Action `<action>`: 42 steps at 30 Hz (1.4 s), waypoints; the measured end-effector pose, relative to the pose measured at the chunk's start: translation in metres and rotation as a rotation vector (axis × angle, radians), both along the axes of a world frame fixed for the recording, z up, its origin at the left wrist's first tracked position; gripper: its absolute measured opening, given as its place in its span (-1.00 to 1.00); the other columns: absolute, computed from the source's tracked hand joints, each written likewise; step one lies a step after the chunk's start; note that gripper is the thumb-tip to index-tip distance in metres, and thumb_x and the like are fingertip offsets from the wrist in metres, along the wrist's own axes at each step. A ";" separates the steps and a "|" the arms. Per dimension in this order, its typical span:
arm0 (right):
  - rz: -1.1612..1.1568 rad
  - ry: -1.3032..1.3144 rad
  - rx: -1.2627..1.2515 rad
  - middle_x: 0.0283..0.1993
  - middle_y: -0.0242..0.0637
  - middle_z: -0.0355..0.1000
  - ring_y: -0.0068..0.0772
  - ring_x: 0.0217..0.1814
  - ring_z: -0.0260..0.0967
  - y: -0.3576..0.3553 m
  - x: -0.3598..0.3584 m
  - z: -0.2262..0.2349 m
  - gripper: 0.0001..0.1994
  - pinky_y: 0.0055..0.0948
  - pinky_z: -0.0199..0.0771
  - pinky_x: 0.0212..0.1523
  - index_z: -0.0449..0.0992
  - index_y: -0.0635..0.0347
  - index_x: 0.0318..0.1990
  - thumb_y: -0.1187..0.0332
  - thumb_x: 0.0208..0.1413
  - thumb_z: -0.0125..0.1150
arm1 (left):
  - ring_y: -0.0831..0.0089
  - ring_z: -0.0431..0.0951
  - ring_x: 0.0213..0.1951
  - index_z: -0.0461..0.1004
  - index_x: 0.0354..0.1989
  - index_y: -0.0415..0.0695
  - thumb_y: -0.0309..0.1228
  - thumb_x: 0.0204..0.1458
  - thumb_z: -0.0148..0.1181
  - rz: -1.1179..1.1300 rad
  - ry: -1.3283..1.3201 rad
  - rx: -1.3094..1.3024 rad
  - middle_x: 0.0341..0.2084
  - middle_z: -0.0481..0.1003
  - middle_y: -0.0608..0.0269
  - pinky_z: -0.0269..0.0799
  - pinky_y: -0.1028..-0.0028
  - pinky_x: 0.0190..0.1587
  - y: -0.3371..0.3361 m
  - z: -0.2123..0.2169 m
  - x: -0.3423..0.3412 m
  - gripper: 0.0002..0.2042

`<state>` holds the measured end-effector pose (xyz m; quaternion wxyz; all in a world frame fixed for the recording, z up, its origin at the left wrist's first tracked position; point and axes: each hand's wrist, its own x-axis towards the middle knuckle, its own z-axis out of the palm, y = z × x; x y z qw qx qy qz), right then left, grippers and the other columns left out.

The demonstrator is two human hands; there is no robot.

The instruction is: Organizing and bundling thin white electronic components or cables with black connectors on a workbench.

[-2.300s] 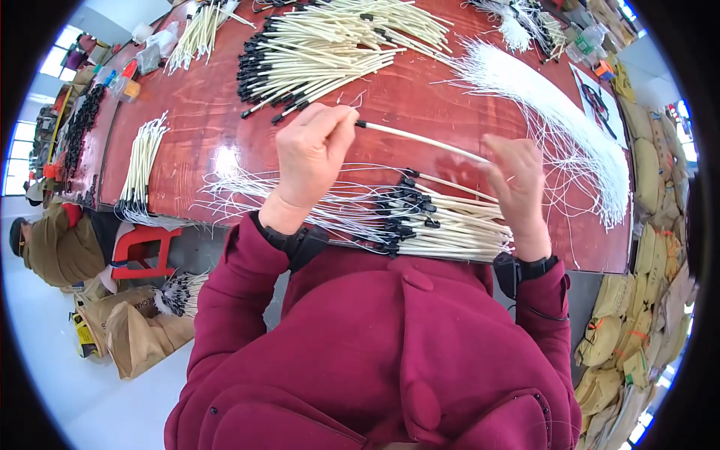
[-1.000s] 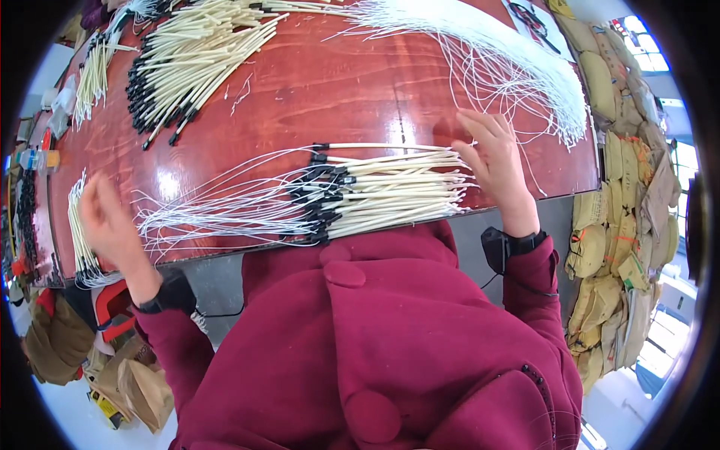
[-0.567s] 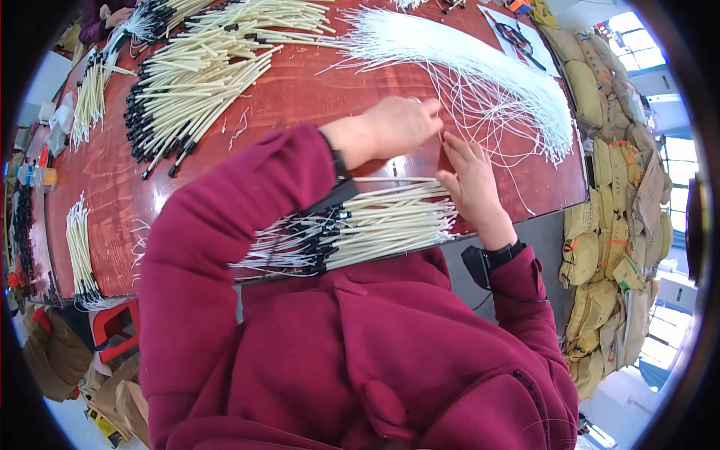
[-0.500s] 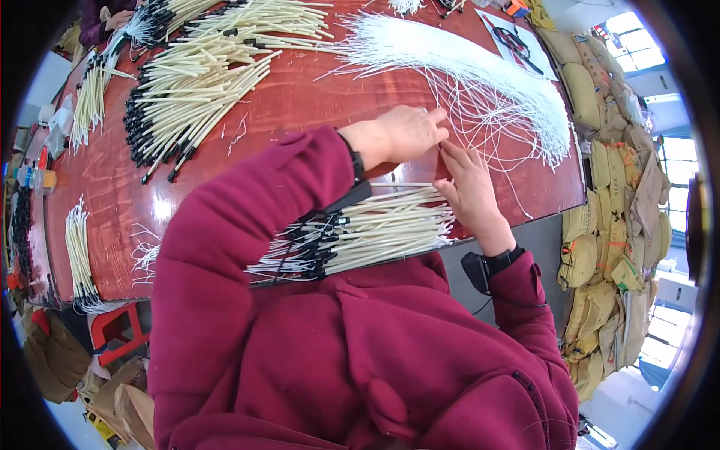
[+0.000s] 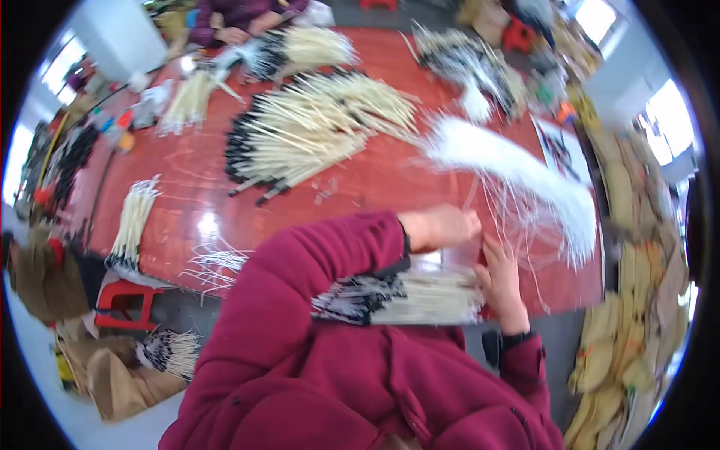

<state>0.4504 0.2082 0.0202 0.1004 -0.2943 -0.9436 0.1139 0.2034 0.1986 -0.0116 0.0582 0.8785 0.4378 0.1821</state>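
My left hand (image 5: 446, 226) reaches across the near part of the red table, fingers bent together in a pinch. What it pinches, if anything, is blurred. Close by on its right, my right hand (image 5: 504, 285) has its fingers stretched up toward the left fingertips, thumb apart. Below both hands, along the near edge, lies a bundle of cream tubes with black ends (image 5: 435, 296). A thick sheaf of thin white cords (image 5: 517, 161) lies beyond my hands, its loose strands (image 5: 517, 217) trailing close to the right fingers.
A large pile of cream tubes (image 5: 300, 139) lies mid-table, with smaller bundles (image 5: 135, 221) at left. Loose white strands (image 5: 214, 262) lie near the left edge. Across the red table (image 5: 360, 191) another person's hands (image 5: 247, 28) work. A red stool (image 5: 127, 304) stands left; sacks (image 5: 637, 300) line the right.
The view has tilted up and shifted, so more of the far table and another person show. My hands stay close together by the white strands; the picture is blurrier.
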 end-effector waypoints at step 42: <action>0.054 -0.025 0.049 0.45 -0.06 0.21 0.09 0.38 0.15 0.019 -0.031 -0.003 -0.42 -0.12 0.13 0.42 0.32 0.46 0.30 0.28 0.18 0.13 | 0.03 0.60 -0.25 0.56 -0.34 -0.15 -0.31 0.00 0.35 0.992 -0.074 -0.201 -0.38 0.57 0.04 0.52 0.15 -0.22 -0.160 0.050 -0.160 -0.82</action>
